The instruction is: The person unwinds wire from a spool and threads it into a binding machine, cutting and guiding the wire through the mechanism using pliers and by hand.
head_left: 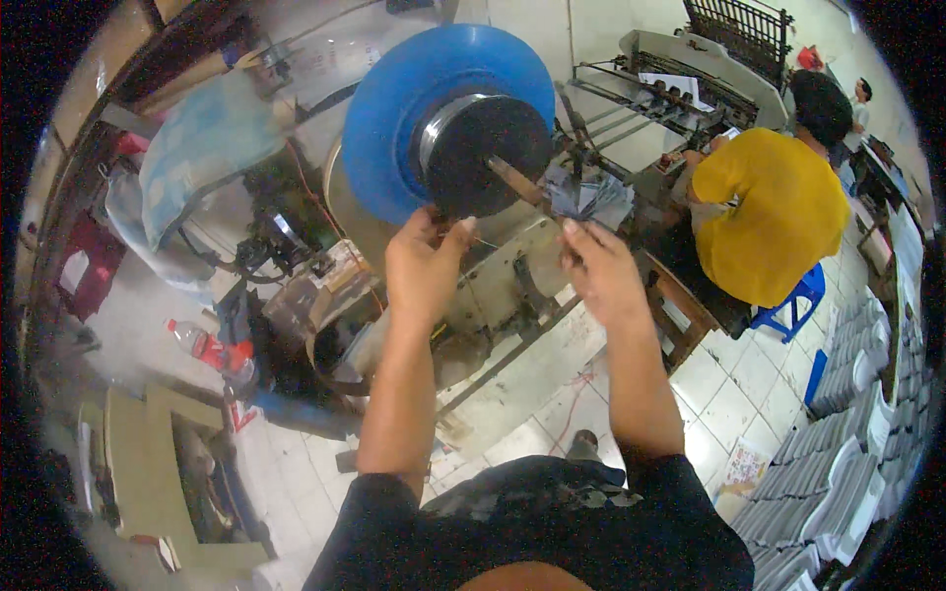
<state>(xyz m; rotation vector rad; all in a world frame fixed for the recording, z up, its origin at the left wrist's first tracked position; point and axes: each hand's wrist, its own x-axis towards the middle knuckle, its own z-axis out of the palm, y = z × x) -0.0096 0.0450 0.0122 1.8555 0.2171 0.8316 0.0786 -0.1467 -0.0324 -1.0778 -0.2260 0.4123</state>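
Spatula (517,180) pinched in my right hand (606,276), tip already over black-faced tin (483,143); left hand (424,264) half-curled, hold unclear.

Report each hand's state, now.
Left hand: fingers curled by the black disc; whether it holds anything cannot be told.
Right hand: closed, holding the brown flat tool.

Black-faced round drum (485,150), silvery-sided; flat brown tool (520,185) slanting over it

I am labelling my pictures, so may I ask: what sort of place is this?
Probably a small printing workshop: there is a press-like machine, a black round plate, and what look like paper stacks at the right.
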